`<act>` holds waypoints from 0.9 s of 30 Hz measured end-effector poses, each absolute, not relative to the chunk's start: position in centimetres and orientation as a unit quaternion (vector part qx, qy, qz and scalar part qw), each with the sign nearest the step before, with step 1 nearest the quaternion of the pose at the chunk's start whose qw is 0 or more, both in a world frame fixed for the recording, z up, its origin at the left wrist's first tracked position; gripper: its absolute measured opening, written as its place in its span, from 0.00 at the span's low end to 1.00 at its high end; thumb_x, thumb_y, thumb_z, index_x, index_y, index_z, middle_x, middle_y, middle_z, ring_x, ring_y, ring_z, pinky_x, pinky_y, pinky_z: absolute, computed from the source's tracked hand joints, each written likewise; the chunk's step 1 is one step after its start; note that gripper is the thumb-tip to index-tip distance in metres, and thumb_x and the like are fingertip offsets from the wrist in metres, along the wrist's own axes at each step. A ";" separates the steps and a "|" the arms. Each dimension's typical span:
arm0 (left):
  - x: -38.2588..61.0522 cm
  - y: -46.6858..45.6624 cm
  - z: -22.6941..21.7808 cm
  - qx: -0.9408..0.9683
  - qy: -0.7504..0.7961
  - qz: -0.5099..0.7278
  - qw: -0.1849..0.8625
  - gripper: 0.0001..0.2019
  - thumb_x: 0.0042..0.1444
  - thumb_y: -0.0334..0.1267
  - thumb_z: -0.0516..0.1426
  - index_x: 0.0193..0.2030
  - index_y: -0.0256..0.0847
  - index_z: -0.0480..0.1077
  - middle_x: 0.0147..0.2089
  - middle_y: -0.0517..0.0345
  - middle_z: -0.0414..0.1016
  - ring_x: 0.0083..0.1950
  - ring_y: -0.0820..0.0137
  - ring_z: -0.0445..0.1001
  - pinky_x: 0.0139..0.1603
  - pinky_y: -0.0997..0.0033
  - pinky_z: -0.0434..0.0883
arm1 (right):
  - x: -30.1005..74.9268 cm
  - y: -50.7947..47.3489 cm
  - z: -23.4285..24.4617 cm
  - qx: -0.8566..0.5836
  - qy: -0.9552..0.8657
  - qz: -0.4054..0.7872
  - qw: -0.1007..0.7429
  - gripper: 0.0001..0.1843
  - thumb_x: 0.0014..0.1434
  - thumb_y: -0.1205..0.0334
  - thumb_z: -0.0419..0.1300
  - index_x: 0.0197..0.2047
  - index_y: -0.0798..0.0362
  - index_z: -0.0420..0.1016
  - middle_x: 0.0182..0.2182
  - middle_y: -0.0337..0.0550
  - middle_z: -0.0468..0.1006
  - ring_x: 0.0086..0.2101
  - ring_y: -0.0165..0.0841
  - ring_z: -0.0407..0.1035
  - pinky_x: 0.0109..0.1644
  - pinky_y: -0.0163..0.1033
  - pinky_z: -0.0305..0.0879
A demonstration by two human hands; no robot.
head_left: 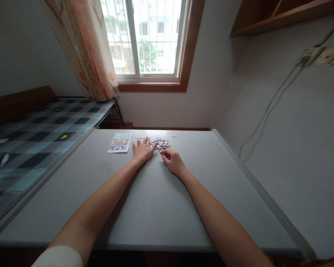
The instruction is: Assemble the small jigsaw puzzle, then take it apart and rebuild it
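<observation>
A small heap of jigsaw pieces (160, 143) lies near the far edge of a grey table (156, 200). My left hand (143, 149) rests flat on the table just left of the heap, fingers spread, its fingertips touching the nearest pieces. My right hand (171, 160) sits just below the heap with its fingers curled inward as in a pinch; what they hold, if anything, is too small to see. A colourful picture card (120, 142) lies flat to the left of my left hand.
A few stray pieces (173, 136) lie right of the heap. A bed with a checked cover (36, 137) runs along the table's left side. A wall borders the right edge, with a cable (267, 111) hanging on it. A window and curtain (86, 48) stand behind.
</observation>
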State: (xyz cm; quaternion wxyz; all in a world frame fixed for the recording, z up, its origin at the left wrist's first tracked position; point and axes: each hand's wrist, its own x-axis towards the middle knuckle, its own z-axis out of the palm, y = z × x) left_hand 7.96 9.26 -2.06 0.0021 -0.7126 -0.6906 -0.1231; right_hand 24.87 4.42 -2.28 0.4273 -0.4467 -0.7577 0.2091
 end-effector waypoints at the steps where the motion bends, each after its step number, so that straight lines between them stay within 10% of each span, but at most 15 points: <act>1: 8.0 9.4 -2.1 -0.711 -0.692 -0.123 0.002 0.39 0.59 0.64 0.31 0.68 0.43 0.55 0.71 0.54 0.52 0.71 0.49 0.43 0.67 0.38 0.42 | 24.9 4.4 -2.3 -0.446 -0.758 0.209 0.427 0.09 0.56 0.69 0.54 0.36 0.53 0.76 0.29 0.40 0.74 0.30 0.29 0.66 0.37 0.34 0.62; 27: 8.8 5.5 -1.2 -0.737 -0.655 -0.160 0.051 0.31 0.63 0.57 0.41 0.65 0.38 0.58 0.67 0.46 0.58 0.67 0.56 0.53 0.67 0.52 0.48 | 25.1 4.6 -2.6 -0.533 -0.697 0.179 0.446 0.10 0.56 0.67 0.55 0.37 0.54 0.77 0.35 0.43 0.71 0.29 0.29 0.67 0.42 0.38 0.66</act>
